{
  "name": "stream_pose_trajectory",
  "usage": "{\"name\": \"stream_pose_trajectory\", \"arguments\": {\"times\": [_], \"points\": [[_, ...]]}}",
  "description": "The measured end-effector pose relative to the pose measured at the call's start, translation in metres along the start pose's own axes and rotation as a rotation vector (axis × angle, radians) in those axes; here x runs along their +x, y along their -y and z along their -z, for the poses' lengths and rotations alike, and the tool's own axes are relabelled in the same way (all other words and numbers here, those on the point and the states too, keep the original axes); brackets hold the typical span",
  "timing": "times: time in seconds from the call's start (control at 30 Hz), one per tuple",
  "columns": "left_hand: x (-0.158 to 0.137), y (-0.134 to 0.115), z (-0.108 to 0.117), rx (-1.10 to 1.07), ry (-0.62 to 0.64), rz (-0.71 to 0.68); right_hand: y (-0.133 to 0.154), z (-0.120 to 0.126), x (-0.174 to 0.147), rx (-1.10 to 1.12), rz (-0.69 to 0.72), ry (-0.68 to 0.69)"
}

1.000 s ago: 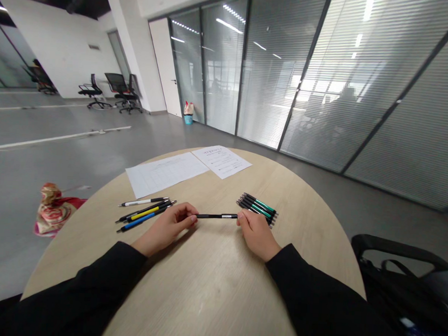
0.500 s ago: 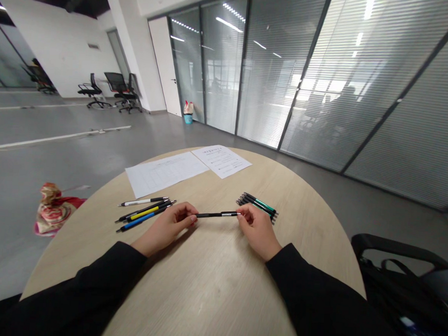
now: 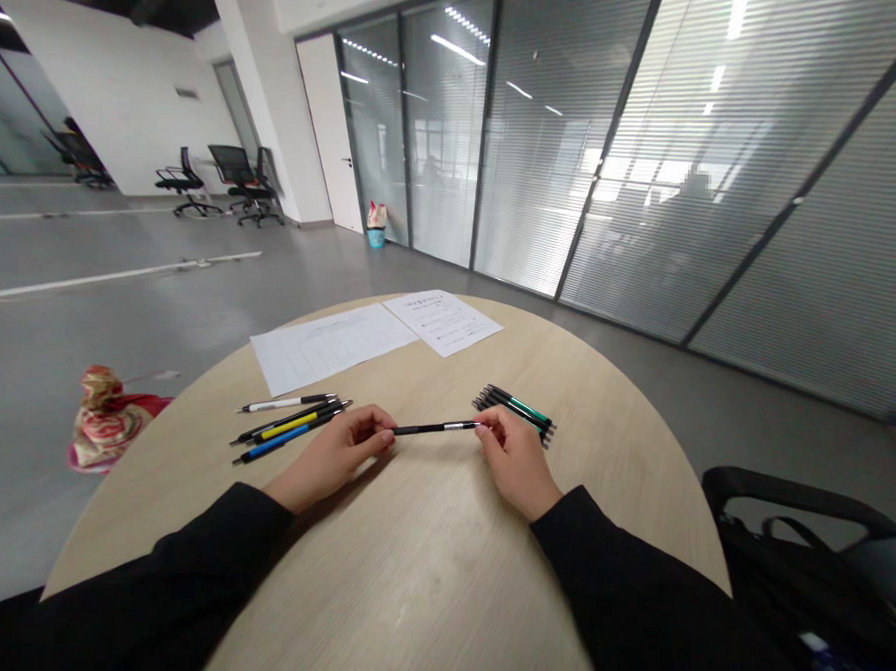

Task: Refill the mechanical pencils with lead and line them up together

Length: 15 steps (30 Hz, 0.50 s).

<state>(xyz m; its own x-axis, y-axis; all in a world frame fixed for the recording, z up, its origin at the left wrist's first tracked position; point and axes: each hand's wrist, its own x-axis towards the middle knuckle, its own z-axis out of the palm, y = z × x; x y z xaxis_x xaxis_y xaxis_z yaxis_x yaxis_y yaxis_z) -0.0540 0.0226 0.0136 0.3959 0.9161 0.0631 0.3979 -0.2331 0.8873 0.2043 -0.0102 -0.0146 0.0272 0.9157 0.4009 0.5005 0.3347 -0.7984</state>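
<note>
A slim black pen (image 3: 435, 428) with a silver band is held level just above the table, stretched between my two hands. My left hand (image 3: 348, 447) pinches its left end between thumb and fingers. At the other end, my right hand (image 3: 515, 457) grips the tip, which the fingers partly hide. Left of my left hand lie several pens: a white pen (image 3: 283, 404), a yellow pen (image 3: 285, 425), a blue pen (image 3: 277, 447) and a black one. Beyond my right hand is a row of dark pens, one with a green barrel (image 3: 523, 408).
Two printed paper sheets, a wide sheet (image 3: 327, 344) and a smaller sheet (image 3: 445, 322), lie at the far side of the round wooden table (image 3: 404, 594). A black chair (image 3: 792, 494) holding a bag stands at the right. A patterned bag (image 3: 109, 423) rests on the floor at left.
The pen has turned slightly about its length, its silver band looking a little different. Both hands stay in nearly the same place.
</note>
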Motion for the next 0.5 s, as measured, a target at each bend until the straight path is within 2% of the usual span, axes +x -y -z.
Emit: {"name": "stream_pose_trajectory", "arguments": {"times": [0.5], "points": [[0.0004, -0.0008, 0.0005, 0.02, -0.013, -0.015, 0.0001, 0.0009, 0.0002, -0.021, 0.002, 0.044]]}}
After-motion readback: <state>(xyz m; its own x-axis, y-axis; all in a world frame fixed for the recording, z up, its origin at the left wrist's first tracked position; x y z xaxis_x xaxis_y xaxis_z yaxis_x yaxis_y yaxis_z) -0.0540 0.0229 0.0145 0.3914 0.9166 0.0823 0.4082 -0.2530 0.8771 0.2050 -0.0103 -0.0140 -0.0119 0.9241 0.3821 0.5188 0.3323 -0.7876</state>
